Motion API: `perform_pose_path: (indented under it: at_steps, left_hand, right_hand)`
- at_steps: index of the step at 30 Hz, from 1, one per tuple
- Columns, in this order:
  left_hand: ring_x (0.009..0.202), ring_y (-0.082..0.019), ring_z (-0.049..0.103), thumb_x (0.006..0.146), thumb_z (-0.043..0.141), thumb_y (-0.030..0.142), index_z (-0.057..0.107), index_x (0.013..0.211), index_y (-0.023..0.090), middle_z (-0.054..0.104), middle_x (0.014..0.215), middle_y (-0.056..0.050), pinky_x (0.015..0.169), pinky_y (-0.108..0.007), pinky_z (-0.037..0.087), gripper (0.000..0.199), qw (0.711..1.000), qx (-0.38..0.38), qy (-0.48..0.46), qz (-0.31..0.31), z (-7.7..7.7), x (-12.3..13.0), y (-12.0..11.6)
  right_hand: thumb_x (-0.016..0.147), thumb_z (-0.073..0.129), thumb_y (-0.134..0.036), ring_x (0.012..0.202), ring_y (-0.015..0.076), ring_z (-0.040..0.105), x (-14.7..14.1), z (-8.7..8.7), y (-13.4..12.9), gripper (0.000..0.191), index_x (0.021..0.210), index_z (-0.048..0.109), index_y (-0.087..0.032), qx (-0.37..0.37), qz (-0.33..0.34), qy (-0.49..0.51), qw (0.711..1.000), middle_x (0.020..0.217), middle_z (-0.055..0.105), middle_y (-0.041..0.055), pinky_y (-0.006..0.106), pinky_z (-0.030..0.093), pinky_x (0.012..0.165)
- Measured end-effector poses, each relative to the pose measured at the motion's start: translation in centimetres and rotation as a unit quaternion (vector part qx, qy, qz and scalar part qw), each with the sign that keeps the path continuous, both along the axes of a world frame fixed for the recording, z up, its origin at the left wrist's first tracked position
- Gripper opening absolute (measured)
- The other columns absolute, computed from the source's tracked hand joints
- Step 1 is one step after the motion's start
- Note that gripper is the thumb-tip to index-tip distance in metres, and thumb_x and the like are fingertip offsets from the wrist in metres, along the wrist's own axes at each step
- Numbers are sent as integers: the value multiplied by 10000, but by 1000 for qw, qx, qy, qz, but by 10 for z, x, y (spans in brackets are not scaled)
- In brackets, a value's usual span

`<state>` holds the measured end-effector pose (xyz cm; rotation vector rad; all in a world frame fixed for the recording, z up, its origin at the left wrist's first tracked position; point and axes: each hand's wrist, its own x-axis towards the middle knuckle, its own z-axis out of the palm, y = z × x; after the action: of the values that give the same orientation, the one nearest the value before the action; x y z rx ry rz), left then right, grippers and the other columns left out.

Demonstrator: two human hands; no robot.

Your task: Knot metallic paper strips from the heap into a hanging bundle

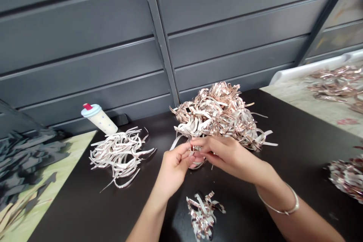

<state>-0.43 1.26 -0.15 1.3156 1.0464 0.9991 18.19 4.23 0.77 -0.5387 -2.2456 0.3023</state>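
while both hands meet over the middle of a black table (85, 211), the left hand (174, 164) has its thumb and fingers closed together, pinching a thin pale foil strip (197, 148) at the near edge of a large heap of rose-gold and white strips (221, 115). the right hand (227, 155) comes in from the right with its fingers lying close together and bent downward, the tips at the same strip; whether they grip it or only touch it, i cannot tell. a silver bangle (293, 207) circles the right wrist. nearer, between the forearms, sits a small clump of crinkled strips (202, 215), and to the left lies a loose pile of mostly white strips (120, 155). just beyond that pile, a tilted-looking white tumbler (102, 120) with a pale blue lid and red spout stands near a grey slatted wall (113, 34). at the far left, dark grey scraps (28, 162) cover a green surface; at the right edge is another tangled bunch (348, 177), with rose-gold strands (336, 83) on a pale patterned surface farther off.
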Motion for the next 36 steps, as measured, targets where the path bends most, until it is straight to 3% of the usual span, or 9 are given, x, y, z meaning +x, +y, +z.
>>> perform_pose_path:
  at_steps: [4,10,15,18,21,24,26,30,36]
  left_hand:
    - [768,-188,701,762,715,286,658,1096,123,740,835,-93,689,-244,507,376,998,-50,-36,-20,8,0,-2]
    - [632,-151,693,727,762,334,619,1075,108,715,679,-56,580,-188,477,439,993,-76,-93,-20,4,-1,5]
    - [668,-178,714,725,753,342,614,1096,119,735,730,-68,577,-200,493,455,995,-82,-46,-17,4,1,3]
    - [688,-197,724,771,697,315,619,1133,120,745,743,-78,591,-220,517,419,998,-48,24,-22,5,1,0]
    - [702,-200,730,831,602,265,582,1226,134,753,762,-74,618,-241,549,417,995,16,99,25,3,2,-2]
    - [745,-199,734,858,538,228,565,1259,146,761,808,-68,673,-256,569,411,977,101,175,65,0,2,-4]
    - [749,-196,732,854,525,197,577,1253,158,762,836,-62,693,-260,569,404,954,166,235,83,-2,2,-6]
    - [665,-175,714,860,500,154,550,1299,205,758,855,-44,656,-264,562,445,921,238,295,92,-3,1,-10]
    - [734,-198,726,867,527,198,558,1287,165,757,820,-58,674,-271,572,422,981,96,170,19,4,2,-11]
  right_hand:
    - [918,505,-148,670,108,649,11,7,2,117,813,549,-172,-84,35,3,996,938,717,70,209,507,604]
    - [931,487,-161,779,164,658,4,7,0,120,839,565,-170,-73,52,-32,996,792,696,48,263,509,703]
    - [911,522,-178,684,119,658,19,4,14,103,817,564,-176,-152,91,-13,984,873,725,57,221,506,641]
    - [919,540,-278,800,142,687,28,2,25,158,817,588,-167,-202,142,33,968,1031,721,101,235,528,669]
    - [925,500,-451,906,179,687,25,2,28,323,944,629,-155,-211,175,89,957,1005,724,109,283,542,767]
    - [776,645,-561,863,190,670,8,0,18,460,1006,615,-163,-159,100,120,975,928,705,83,302,536,782]
    - [732,725,-495,796,181,632,-6,-4,10,402,925,603,-164,-100,24,113,988,865,663,65,297,528,724]
    - [915,537,-223,735,162,556,-23,-10,1,183,740,548,-169,-28,-39,94,994,790,582,58,292,499,668]
    - [900,562,-188,721,137,569,-6,0,7,213,689,534,-175,-120,40,82,989,768,590,28,261,481,670]
